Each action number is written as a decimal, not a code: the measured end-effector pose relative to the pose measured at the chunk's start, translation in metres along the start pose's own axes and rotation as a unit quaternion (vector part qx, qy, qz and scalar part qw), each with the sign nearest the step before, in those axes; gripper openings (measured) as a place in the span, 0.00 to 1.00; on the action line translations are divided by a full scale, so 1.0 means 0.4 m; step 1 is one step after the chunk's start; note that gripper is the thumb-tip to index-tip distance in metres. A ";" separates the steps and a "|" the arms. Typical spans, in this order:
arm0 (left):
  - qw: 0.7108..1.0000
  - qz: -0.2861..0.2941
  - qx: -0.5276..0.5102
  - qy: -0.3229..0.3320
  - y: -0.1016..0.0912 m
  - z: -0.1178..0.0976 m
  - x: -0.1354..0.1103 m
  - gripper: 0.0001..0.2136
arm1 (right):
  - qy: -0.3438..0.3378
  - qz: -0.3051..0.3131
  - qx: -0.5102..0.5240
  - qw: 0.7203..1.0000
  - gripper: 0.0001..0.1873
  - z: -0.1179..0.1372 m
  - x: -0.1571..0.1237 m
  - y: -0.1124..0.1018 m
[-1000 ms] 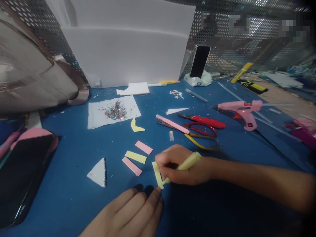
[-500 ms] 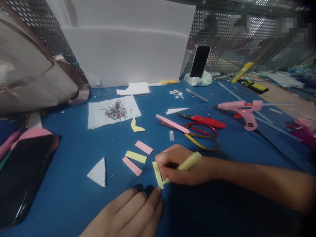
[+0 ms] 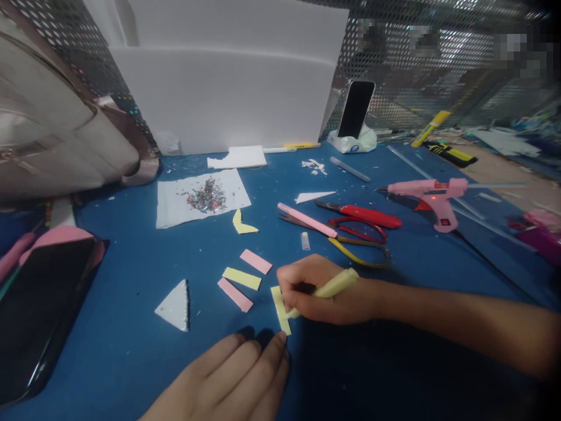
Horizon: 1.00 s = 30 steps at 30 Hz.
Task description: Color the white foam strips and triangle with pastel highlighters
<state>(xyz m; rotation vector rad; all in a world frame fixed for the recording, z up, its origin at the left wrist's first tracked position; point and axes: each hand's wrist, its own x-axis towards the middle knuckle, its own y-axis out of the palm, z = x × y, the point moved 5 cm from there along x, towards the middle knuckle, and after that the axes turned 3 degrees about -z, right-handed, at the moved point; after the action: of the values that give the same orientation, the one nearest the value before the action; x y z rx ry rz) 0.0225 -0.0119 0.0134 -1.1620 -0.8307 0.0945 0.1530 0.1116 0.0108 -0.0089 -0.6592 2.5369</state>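
My right hand (image 3: 322, 291) is closed round a pale yellow marker (image 3: 339, 285). The marker's tip touches a narrow yellow paper strip (image 3: 279, 305) lying on the blue tabletop. At the strip's near end, a fingertip of my left hand (image 3: 236, 374) presses down; its fingers lie stretched over the table and its thumb is hidden. Left of that strip are a pink strip (image 3: 256, 261), another yellow strip (image 3: 242, 278) and a second pink strip (image 3: 235, 294). A small clear cap (image 3: 305, 241) lies beyond my right hand.
Scissors (image 3: 346, 248) lie under a pink marker (image 3: 307, 220), beside a red-handled tool (image 3: 370, 216). A pink glue gun (image 3: 432, 196) rests at right. Glitter covers part of a white sheet (image 3: 169, 202). A white triangle (image 3: 175, 307) and a dark phone (image 3: 39, 321) are at left.
My right hand has shifted slightly up, and the marker's tip has moved a little away from the strip's near end. My left hand stays in place.
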 end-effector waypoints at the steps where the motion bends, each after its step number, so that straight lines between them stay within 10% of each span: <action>1: 1.000 -0.002 0.002 -0.002 -0.001 0.001 0.001 0.18 | -0.005 0.007 -0.014 1.000 0.13 -0.001 -0.001 0.003; 30: 1.000 -0.001 -0.005 0.009 0.004 0.003 0.004 0.18 | -0.018 0.042 -0.050 0.998 0.16 0.004 -0.003 0.012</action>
<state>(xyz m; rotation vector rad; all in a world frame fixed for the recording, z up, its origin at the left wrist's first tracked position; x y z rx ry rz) 0.0233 -0.0095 0.0132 -1.1688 -0.8180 0.0782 0.1514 0.1067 0.0099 -0.0265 -0.8145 2.5882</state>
